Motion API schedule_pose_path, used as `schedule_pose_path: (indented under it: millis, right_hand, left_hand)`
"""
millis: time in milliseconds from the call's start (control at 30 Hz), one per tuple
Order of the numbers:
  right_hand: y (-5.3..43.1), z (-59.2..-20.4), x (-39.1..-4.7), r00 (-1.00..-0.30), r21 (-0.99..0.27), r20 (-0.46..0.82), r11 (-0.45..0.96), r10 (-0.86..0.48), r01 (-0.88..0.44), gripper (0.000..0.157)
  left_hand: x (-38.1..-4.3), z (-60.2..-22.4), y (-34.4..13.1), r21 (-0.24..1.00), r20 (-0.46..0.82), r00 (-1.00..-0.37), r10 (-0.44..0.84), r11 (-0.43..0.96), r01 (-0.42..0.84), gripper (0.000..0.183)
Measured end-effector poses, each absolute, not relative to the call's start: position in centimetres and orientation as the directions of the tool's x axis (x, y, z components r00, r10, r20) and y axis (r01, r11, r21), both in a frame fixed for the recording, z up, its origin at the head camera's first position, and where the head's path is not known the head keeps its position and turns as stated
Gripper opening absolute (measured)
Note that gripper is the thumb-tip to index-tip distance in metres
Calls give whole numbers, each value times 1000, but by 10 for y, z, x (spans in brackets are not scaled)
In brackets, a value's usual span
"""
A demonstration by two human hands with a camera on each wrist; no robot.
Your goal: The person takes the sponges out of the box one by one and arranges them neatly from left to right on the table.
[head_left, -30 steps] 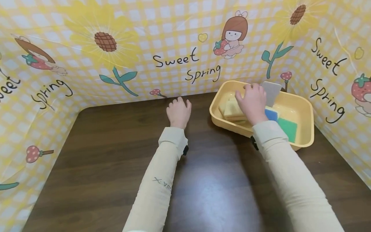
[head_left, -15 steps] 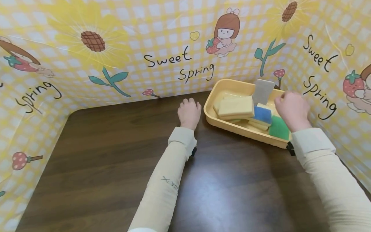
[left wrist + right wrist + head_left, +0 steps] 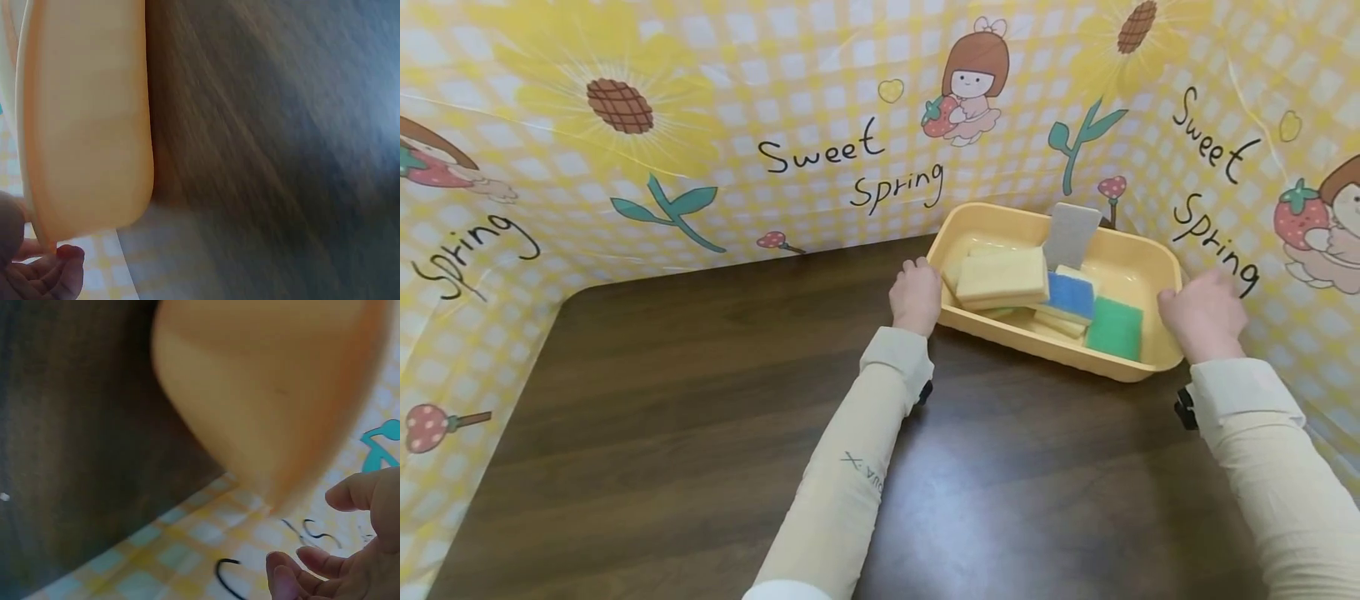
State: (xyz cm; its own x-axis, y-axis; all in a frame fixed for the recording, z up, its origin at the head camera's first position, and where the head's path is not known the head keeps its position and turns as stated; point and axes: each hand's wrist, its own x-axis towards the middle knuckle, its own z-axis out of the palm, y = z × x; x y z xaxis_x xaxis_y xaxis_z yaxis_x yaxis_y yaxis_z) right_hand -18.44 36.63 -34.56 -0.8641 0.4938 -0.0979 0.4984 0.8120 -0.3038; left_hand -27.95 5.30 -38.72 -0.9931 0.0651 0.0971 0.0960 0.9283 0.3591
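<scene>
A yellow plastic basin (image 3: 1037,346) stands at the back right of the table in the head view. Its left rim lies between the thumb and curled fingers of my left hand (image 3: 916,297), and the left wrist view shows this hand (image 3: 44,269) at the rim's corner. My right hand (image 3: 1206,317) is at the basin's right end. In the right wrist view its thumb and fingers are spread, with a gap to the blurred basin (image 3: 262,394). Inside lie cream sponges (image 3: 1002,277), a blue-topped sponge (image 3: 1070,296), a green one (image 3: 1115,327) and an upright grey pad (image 3: 1072,235).
The dark wooden table (image 3: 700,400) reaches left and forward of the basin. A yellow checked cloth (image 3: 820,75) with printed flowers and lettering walls the back and sides, close behind the basin and my right hand.
My right hand has come out from over the sponges and moved right to the basin's far end. My left hand has moved right, from bare table to the basin's left rim.
</scene>
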Motion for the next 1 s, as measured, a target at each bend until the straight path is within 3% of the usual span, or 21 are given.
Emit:
schedule_pose_path:
  millis: [267, 567, 800, 1000]
  right_hand:
    - [374, -365, -181, -865, -310, -205, 808, 457, 501, 66]
    - [381, -379, -178, -895, -322, -159, 835, 418, 447, 51]
    - [382, -379, -181, -897, -316, -180, 839, 405, 442, 45]
    - [383, -375, -179, -901, -327, -194, 840, 388, 433, 45]
  left_hand:
    - [-278, -385, 54, 381, 40, -998, 50, 922, 61, 26]
    - [-275, -386, 55, 390, 16, -1000, 17, 921, 21, 30]
    - [-274, -381, 50, 352, -31, -999, -17, 936, -27, 24]
    - [-273, -380, 44, 242, -27, -999, 33, 970, 26, 28]
